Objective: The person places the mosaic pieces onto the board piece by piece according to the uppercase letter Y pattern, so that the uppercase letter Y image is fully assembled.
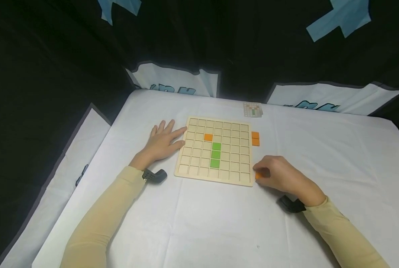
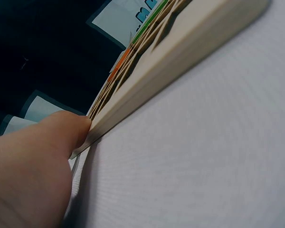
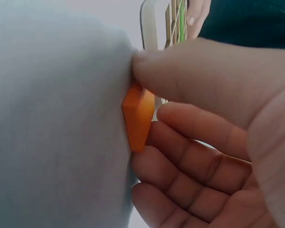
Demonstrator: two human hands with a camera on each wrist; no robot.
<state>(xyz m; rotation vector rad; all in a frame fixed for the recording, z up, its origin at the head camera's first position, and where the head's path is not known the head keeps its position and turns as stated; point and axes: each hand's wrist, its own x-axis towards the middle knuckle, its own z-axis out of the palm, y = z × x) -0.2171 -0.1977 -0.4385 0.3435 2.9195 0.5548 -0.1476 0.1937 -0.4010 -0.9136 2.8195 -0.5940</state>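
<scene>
A square wooden grid board (image 1: 216, 181) lies on the white table. One orange tile (image 1: 208, 137) and a column of three green tiles (image 1: 216, 154) sit in its cells. My left hand (image 1: 160, 143) rests flat, fingers spread, with thumb and index fingertips at the board's left edge; in the left wrist view the thumb (image 2: 69, 128) meets the side of the frame. Just off the board's lower right corner, my right hand (image 1: 281, 173) pinches a loose orange tile (image 3: 137, 118) standing on edge against the cloth, thumb on one side and curled fingers on the other.
Two more orange tiles (image 1: 255, 139) lie against the board's right edge. Behind the board is a small stack of cards (image 1: 253, 110) printed with a coloured grid. Dark curtains (image 1: 199, 37) with blue tape surround the back and left of the table.
</scene>
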